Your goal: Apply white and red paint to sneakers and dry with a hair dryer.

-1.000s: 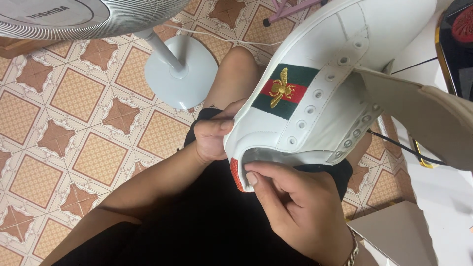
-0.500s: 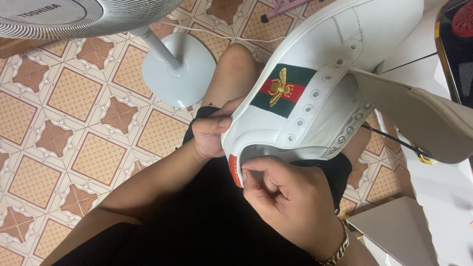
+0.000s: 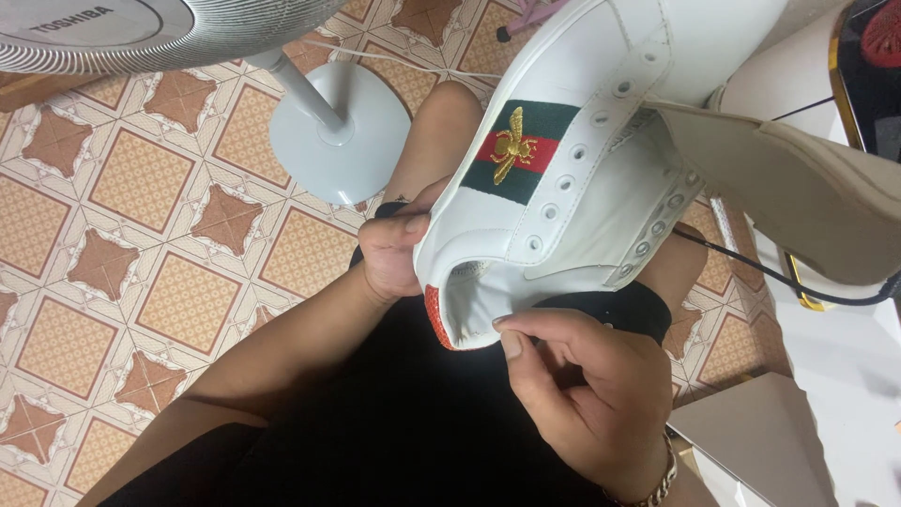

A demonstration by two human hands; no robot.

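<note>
A white lace-less sneaker [image 3: 601, 122] with a green and red side stripe, a gold bee and a red heel tab is held over my lap, heel toward me. My left hand [image 3: 389, 253] grips the outer side of the heel collar, thumb on the white leather. My right hand [image 3: 582, 394] pinches the near rim of the heel opening between thumb and fingers. The shoe's tongue [image 3: 798, 188] sticks out to the right, beige side up. I sit in black shorts with one bare knee under the shoe.
A white standing fan with a round base [image 3: 338, 131] stands on the patterned tile floor [image 3: 141, 282] at upper left. A thin black cord [image 3: 779, 277] runs right of the shoe. Pale boxes or boards [image 3: 798, 441] lie at lower right.
The shoe has shifted slightly left and nearer. My right hand has slid along the heel rim and now pinches it from below. My left hand keeps its hold.
</note>
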